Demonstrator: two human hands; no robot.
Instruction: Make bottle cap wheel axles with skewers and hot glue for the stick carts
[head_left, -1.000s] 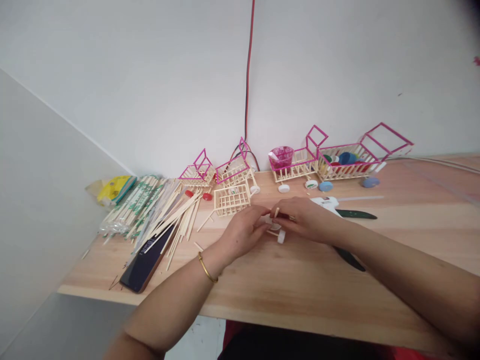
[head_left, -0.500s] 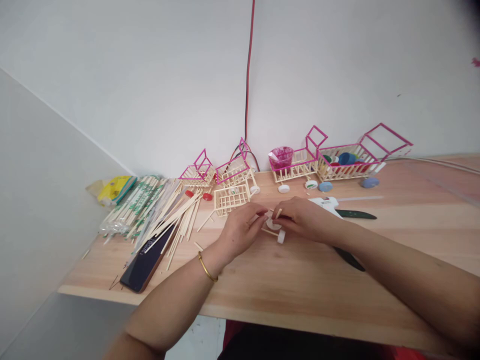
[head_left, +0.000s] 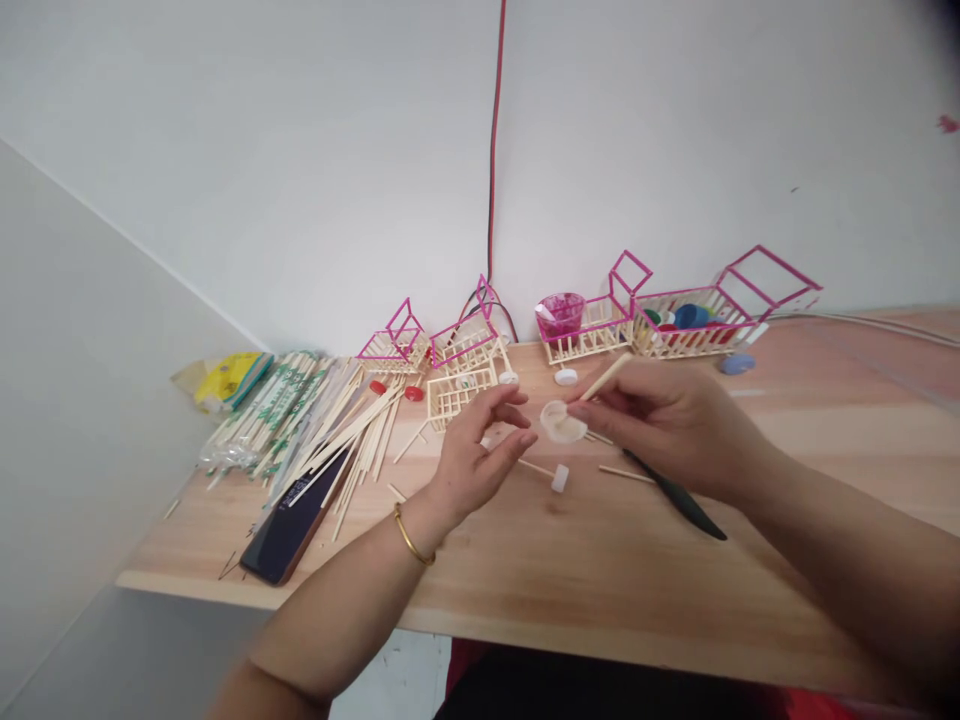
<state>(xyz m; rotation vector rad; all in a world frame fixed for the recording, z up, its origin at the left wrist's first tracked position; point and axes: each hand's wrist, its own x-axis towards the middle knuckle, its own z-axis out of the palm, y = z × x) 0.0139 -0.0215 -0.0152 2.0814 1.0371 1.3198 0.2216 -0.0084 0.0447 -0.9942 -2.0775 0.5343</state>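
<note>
Between the thumb and fingers of my right hand point(head_left: 667, 415) is a thin wooden stick point(head_left: 609, 376), tilted up to the right. A translucent white bottle cap point(head_left: 562, 423) sits at the stick's lower end, its hollow side toward me. My left hand point(head_left: 480, 450) hovers to the left with curved fingers and thumb apart, holding nothing. Just beyond its fingertips, a short stick with a white cap point(head_left: 559, 479) on its end lies on the table; its other end is partly behind my left hand. Behind that hand stands a small stick basket point(head_left: 450, 398) without a pink rim.
Several stick carts with pink rims, such as one holding coloured caps point(head_left: 690, 330), line the wall. Loose wooden sticks point(head_left: 367, 425) partly cover a phone point(head_left: 289, 535) at the left, beside bundled sticks point(head_left: 274, 405). A dark green-black handle point(head_left: 690, 505) lies below my right hand.
My right hand has moved right and up, away from my left, carrying the stick and cap. My left hand has opened slightly and stays nearly in place.
</note>
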